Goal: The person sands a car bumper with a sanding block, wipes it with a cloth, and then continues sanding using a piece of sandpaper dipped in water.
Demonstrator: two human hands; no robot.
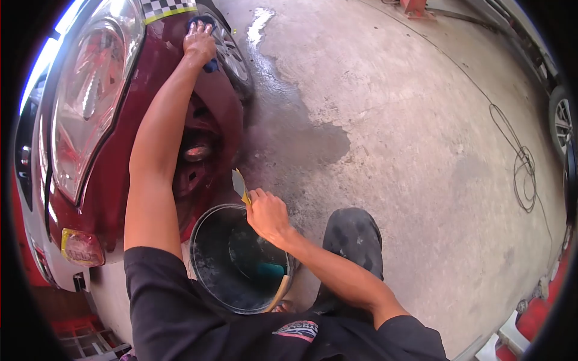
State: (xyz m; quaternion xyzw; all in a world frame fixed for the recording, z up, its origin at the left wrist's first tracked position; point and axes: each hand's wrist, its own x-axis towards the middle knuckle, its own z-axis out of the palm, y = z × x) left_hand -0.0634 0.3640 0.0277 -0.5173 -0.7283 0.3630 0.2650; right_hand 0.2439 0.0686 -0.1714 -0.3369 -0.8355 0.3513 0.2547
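Note:
My left hand (pixel 198 41) is stretched far forward, its fingers over a dark blue cloth (pixel 210 65) pressed to the maroon car's fender (pixel 165 42), just above the front wheel. Between the fingers and thumb of my right hand (pixel 268 215) is a piece of sandpaper (pixel 239 183), grey on one face and yellow on the other. That hand is over the rim of a black bucket (pixel 194 256). Down in the bucket shows something teal (pixel 271 269), and a tan strip (pixel 277 295) leans at its near right side.
Left of my arm are the car's headlight (pixel 90 102) and a small lamp (pixel 83 248). Checkered tape (pixel 170 7) marks the panel's top. Wet concrete (pixel 301 132) spreads beside the wheel (pixel 232 51). A coiled cable (pixel 525 174) lies at right, near another car's wheel (pixel 561 119).

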